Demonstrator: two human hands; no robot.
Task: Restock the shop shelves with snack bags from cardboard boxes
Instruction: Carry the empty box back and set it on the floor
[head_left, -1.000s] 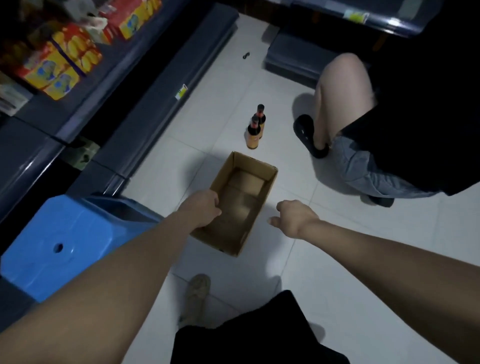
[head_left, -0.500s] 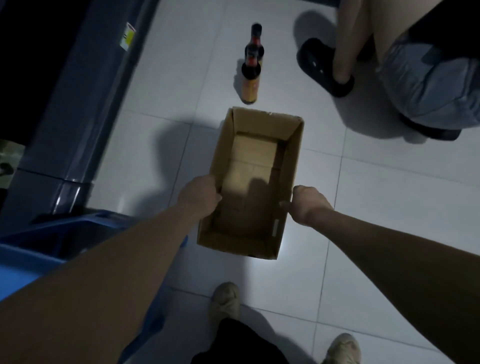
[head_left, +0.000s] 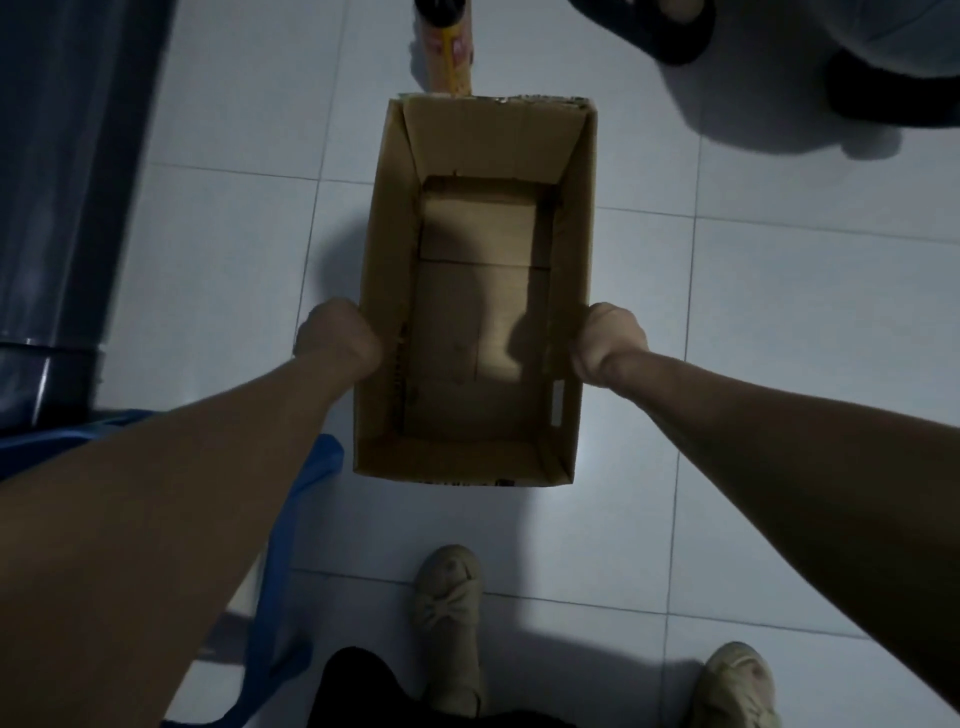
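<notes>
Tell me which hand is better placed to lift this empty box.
Neither clearly: the left hand grips the left wall of the cardboard box and the right hand grips the right wall, directly opposite. A two-handed lift looks likeliest.

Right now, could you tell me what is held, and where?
The left hand and right hand grip the cardboard box by its long side walls.

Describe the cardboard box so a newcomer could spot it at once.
On the pale tiled floor, right of the dark shelf base, the brown cardboard box lies lengthwise ahead. The left hand and right hand grip its long sides. Unlike the bottle beyond it, it is open-topped and empty.
</notes>
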